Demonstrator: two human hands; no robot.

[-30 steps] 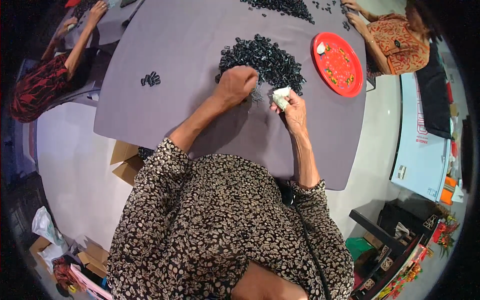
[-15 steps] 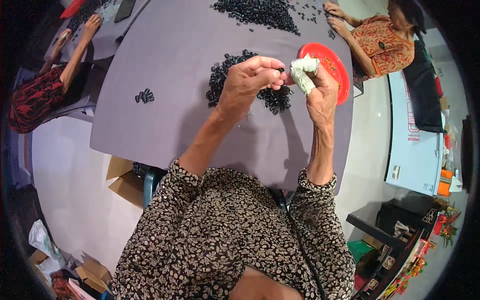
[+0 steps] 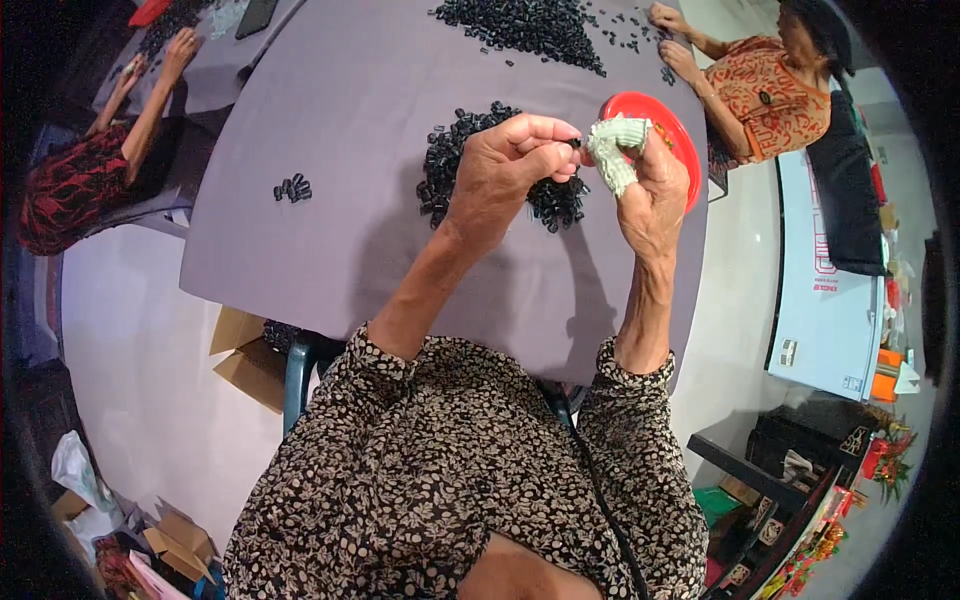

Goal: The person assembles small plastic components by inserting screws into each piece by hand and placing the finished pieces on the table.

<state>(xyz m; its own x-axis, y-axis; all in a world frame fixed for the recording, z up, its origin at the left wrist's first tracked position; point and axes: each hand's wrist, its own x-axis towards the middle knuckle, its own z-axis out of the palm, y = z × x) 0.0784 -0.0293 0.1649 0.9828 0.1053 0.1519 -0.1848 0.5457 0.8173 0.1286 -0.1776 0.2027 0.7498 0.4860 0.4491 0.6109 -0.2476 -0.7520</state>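
My left hand (image 3: 505, 175) pinches a small black cylindrical part (image 3: 574, 143) between thumb and forefinger. Facing it, my right hand (image 3: 655, 205) has its thumb and forefinger wrapped in pale, ribbed finger covers (image 3: 618, 135). Those covered fingertips are pressed together close to the black part; what they grip is too small to make out. Below both hands lies a pile of similar black parts (image 3: 445, 165) on the grey-covered table (image 3: 310, 120). A small group of black parts (image 3: 293, 188) sits apart on the left.
Behind my right hand is a red plate (image 3: 684, 130) with small bits in it. Farther off spreads a larger black pile (image 3: 525, 30). One person (image 3: 765, 90) works at the far right, another (image 3: 80, 190) at the left. A cardboard box (image 3: 250, 375) stands beside my chair.
Both hands have shifted slightly to the right, still close together. My right hand has turned a little, and the covered fingers have come nearer to the black part.
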